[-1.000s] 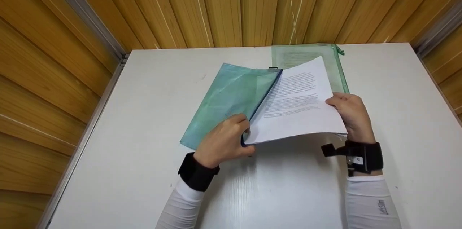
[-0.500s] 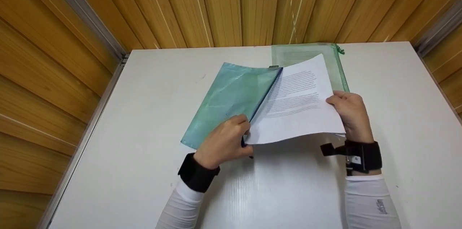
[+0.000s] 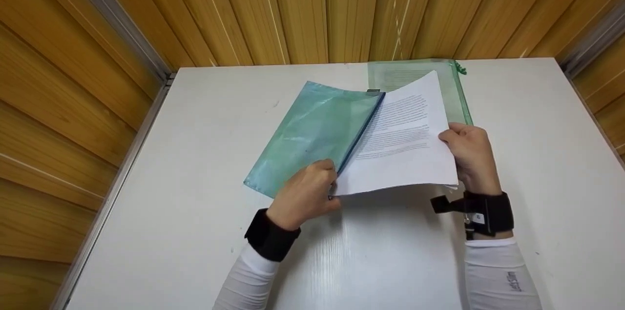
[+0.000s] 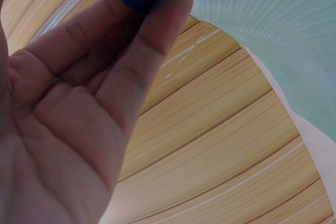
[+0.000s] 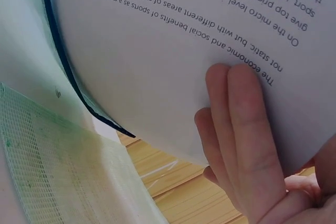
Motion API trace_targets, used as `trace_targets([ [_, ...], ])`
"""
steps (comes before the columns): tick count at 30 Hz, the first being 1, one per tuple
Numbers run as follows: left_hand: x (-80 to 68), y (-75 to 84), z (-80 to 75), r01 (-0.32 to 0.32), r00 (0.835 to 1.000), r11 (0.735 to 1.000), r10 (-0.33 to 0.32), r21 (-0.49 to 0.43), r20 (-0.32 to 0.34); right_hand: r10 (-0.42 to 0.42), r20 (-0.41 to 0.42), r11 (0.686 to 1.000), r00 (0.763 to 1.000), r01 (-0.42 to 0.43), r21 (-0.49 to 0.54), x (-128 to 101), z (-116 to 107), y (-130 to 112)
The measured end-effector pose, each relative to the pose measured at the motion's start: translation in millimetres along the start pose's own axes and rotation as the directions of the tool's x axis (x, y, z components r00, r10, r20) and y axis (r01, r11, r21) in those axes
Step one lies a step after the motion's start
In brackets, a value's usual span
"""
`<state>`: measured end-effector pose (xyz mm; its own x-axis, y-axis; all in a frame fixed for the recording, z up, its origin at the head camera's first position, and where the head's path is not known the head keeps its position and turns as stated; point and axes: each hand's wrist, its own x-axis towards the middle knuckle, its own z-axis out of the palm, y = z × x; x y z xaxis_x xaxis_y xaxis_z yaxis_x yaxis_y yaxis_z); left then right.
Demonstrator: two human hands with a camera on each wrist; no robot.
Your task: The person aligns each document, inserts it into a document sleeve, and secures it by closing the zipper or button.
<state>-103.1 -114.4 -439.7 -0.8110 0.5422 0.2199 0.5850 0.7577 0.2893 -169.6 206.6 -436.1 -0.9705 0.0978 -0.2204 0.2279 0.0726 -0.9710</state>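
Note:
A green-blue zip file pouch (image 3: pixel 317 129) with a dark blue edge is held tilted above the white table. My left hand (image 3: pixel 307 190) grips the near corner of its open mouth; in the left wrist view the fingers (image 4: pixel 170 14) pinch the blue edge. Printed paper sheets (image 3: pixel 398 154) lie partly inside the pouch and stick out to the right. At their right edge, my right hand (image 3: pixel 468 156) pinches the sheets, thumb on top. Its fingers (image 5: pixel 247 103) lie along the underside, which is also printed, in the right wrist view. How deep the sheets sit is hidden.
Behind the papers, a second green mesh pouch (image 3: pixel 459 90) with a page inside lies flat at the back of the white table (image 3: pixel 195 154). Wood-patterned panels (image 3: pixel 302 12) stand behind the table and at its sides.
My right hand has shifted slightly left with the sheets, and a little less paper sticks out of the pouch. The pouch has tilted slightly. The left hand keeps its grip.

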Motion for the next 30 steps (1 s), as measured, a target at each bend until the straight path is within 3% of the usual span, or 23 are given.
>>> trace_targets([
  [14, -2.9, 2.0, -2.1, -0.041, 0.998, 0.999, 0.041, 0.004, -0.042, -0.011, -0.017, 1.000, 1.000, 0.011, -0.006, -1, 1, 0],
  [24, -3.4, 2.3, -8.6, 0.010, 1.000, 0.998, -0.010, -0.059, 0.005, -0.028, -0.037, 0.999, 0.999, 0.029, 0.029, -4, 1, -3],
  [30, -3.1, 3.6, -11.9, 0.033, 0.998, 0.996, -0.029, -0.080, 0.047, -0.018, 0.021, 0.995, 1.000, 0.016, 0.098, -9, -2, -7],
])
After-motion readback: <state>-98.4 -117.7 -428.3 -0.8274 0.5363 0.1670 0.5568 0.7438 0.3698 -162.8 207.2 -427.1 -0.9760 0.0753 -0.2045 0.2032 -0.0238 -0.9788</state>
